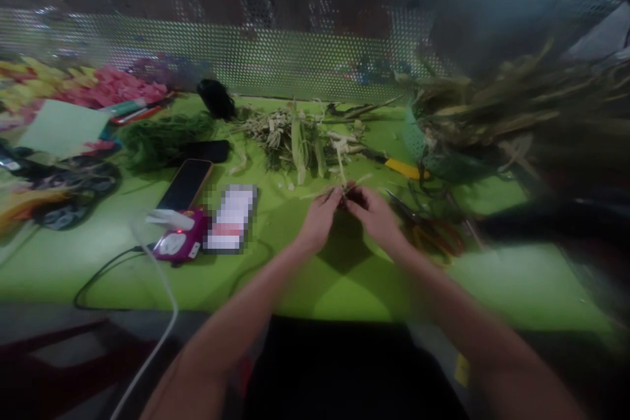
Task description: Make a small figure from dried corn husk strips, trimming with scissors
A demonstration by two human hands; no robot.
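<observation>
Thin pale-green strips of dried plant leaf [341, 167] cross one another between my fingertips, just above the green table [295, 282]. My left hand [319, 215] pinches them from one side. On the other side my right hand [373, 210] has its fingers closed on the same strips, and the two hands meet. Behind them lies a heap of dried stalks and leaf pieces [275, 138], with a broad pale leaf [298, 147] upright in it. Scissors with orange handles [433, 239] lie beside my right hand. A yellow-handled tool [406, 168] rests farther back.
Left of my hands are a lit phone [231, 220], a dark phone [187, 185] and a purple power strip [184, 243] with a trailing white cable [170, 289]. Green fibre [162, 138] and pink material [123, 86] lie behind. A green basket [418, 138] of dried leaves stands right.
</observation>
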